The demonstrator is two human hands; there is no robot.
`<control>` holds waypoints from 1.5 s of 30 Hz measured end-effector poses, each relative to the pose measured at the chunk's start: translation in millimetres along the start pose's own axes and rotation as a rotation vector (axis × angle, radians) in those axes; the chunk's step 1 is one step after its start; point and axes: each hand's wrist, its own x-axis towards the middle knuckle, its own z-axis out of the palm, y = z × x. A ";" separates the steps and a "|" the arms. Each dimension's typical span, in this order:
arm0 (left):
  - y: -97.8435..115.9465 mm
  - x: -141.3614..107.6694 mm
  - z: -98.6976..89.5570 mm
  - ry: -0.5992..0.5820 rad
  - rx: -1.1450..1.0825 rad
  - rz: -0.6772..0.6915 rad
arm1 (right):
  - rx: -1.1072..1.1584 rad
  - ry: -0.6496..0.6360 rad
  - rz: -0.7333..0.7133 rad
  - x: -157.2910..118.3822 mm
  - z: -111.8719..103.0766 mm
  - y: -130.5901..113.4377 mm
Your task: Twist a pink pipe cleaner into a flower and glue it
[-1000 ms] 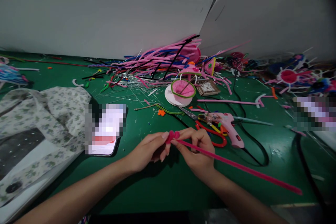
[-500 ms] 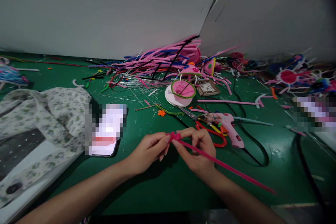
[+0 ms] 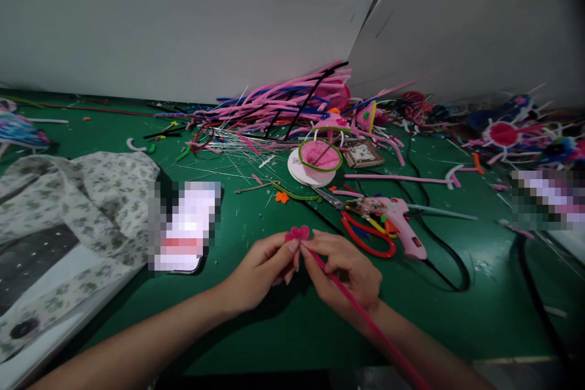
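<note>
Over the near part of the green table, the left hand and right hand both pinch a deep-pink fuzzy stick; several petal-like loops are bent at one end, the long rest unbent. The phone screen is blurred, and markings on the white disc beyond are unreadable.

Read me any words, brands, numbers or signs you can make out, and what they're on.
None can be read.
Phone screen: pixelated, unreadable.
Bright screen at right: also pixelated, unreadable.
White disc: a small dark mark, too small to tell whether it is print.
Held pink strip: no lettering visible.
</note>
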 end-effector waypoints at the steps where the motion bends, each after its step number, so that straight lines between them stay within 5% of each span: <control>1: -0.9 0.1 -0.4 0.013 0.011 0.006 | -0.017 -0.020 -0.008 -0.6 -1.0 -0.3; 8: -4.1 1.6 -6.0 0.084 0.038 0.064 | 0.024 -0.119 0.063 0.3 -3.6 -7.2; 19: 2.0 3.4 -4.4 0.054 0.007 0.062 | 0.279 -0.007 0.592 7.0 0.9 -14.2; 29: 2.2 2.1 -3.5 0.014 -0.006 -0.026 | 0.412 -0.011 0.719 17.8 -0.5 -12.6; 36: 1.1 2.6 -2.9 -0.010 -0.054 -0.045 | 0.341 0.010 0.655 12.2 -0.8 -14.6; 45: 0.1 2.5 -4.1 0.047 0.011 -0.015 | 0.093 -0.115 0.262 3.8 -1.4 -13.5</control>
